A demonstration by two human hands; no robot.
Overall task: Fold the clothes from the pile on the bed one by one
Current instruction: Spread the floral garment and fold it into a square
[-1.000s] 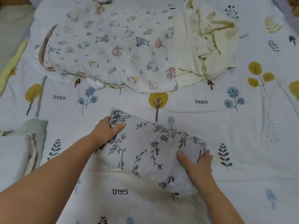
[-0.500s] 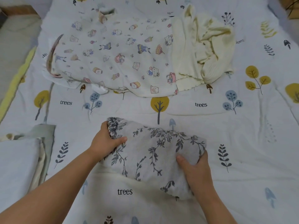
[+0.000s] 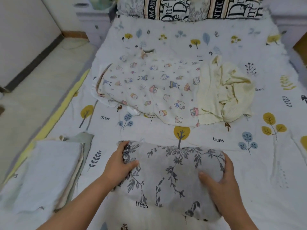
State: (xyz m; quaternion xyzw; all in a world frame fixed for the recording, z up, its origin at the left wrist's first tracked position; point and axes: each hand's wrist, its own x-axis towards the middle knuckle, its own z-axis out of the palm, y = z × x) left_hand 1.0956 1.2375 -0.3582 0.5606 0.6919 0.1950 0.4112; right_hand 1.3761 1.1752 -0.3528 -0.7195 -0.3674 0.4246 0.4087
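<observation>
A folded grey-white cloth with dark leaf print (image 3: pixel 172 173) lies on the bed in front of me. My left hand (image 3: pixel 120 161) grips its left end, thumb on top. My right hand (image 3: pixel 221 181) grips its right end, thumb on top and fingers curled round the edge. Farther back lies the pile: a white cloth with cartoon print (image 3: pixel 149 90) spread out, and a crumpled cream garment (image 3: pixel 227 92) to its right, overlapping it.
A stack of folded pale clothes (image 3: pixel 48 173) sits at the bed's left edge. The bed sheet (image 3: pixel 274 171) has tree prints. Patterned pillows (image 3: pixel 191 7) line the head of the bed. The floor (image 3: pixel 33 90) lies to the left.
The view has tilted up, showing the pillows and floor. Both hands keep their hold on the leaf-print cloth, which now sits flatter between them, my right hand nearer its right end.
</observation>
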